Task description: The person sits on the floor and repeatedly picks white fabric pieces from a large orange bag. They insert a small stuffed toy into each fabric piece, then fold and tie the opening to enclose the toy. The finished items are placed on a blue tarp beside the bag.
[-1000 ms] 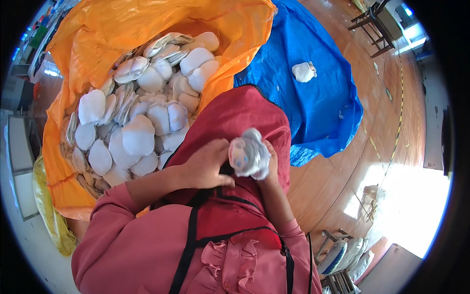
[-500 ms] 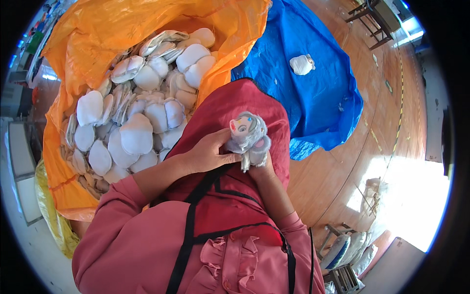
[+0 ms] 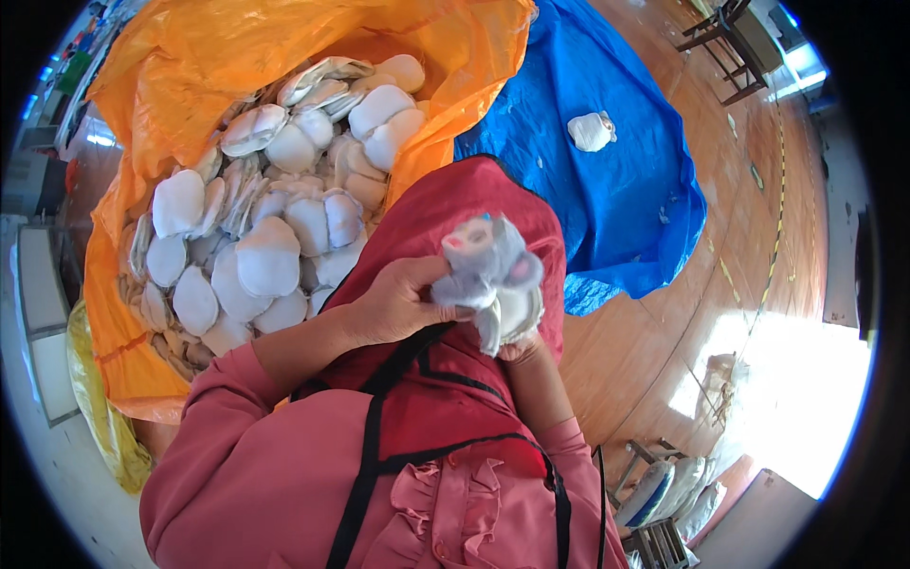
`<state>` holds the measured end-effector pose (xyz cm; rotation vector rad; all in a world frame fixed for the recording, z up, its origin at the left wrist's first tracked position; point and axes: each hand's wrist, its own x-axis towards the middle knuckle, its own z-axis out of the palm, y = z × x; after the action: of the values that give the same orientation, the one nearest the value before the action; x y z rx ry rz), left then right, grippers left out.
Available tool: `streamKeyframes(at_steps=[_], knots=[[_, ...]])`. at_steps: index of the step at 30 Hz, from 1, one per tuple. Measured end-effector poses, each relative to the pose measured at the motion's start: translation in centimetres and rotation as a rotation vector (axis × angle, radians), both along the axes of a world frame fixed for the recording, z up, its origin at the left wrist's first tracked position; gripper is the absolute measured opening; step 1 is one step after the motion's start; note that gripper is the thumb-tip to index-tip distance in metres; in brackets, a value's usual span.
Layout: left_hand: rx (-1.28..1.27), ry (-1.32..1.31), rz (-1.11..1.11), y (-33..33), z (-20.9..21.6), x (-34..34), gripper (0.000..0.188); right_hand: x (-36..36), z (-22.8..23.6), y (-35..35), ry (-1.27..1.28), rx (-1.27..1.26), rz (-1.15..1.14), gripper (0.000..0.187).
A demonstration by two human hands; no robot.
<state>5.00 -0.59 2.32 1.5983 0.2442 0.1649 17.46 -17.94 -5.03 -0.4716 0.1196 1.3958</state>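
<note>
Over my lap I hold a small grey plush doll head (image 3: 483, 256) with a printed face and a furry ear with a pink middle. My left hand (image 3: 409, 296) pinches it from the left, thumb in front. Beneath its lower right side is my right hand (image 3: 519, 349), its fingers mostly hidden behind a pale, fuzzy-edged flap of the same piece. Motion blurs the plush a little. Left of my lap, an orange sack (image 3: 112, 327) lies spread around a heap of whitish, rounded fabric pieces (image 3: 268, 258).
A blue sheet (image 3: 626, 204) lies ahead to the right, with one small white plush piece (image 3: 591, 132) on it. A wooden stool (image 3: 728, 47) stands far right. Yellow sacking (image 3: 104, 408) lies at left; stacked cushions (image 3: 668, 488) are at lower right.
The plush head has turned and tipped to the right, bringing its pink-centred ear and pale flap into fuller view. My right hand has shifted slightly down and right; my left hand keeps its grip.
</note>
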Motion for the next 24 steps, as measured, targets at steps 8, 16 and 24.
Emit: streamKeyframes(at_steps=[8,16,24], knots=[[0.391,0.044,0.545,0.7,-0.9,0.8,0.024,0.3,3.6,0.6,-0.508,0.301,-0.144,0.007],[0.294,0.090,0.589,-0.6,-0.4,0.9,0.032,-2.6,3.4,3.1,-0.920,-0.117,-0.296,0.012],[0.215,0.127,0.580,-1.7,-1.5,0.1,0.036,-2.2,1.9,2.9,-1.139,-0.216,-0.201,0.025]])
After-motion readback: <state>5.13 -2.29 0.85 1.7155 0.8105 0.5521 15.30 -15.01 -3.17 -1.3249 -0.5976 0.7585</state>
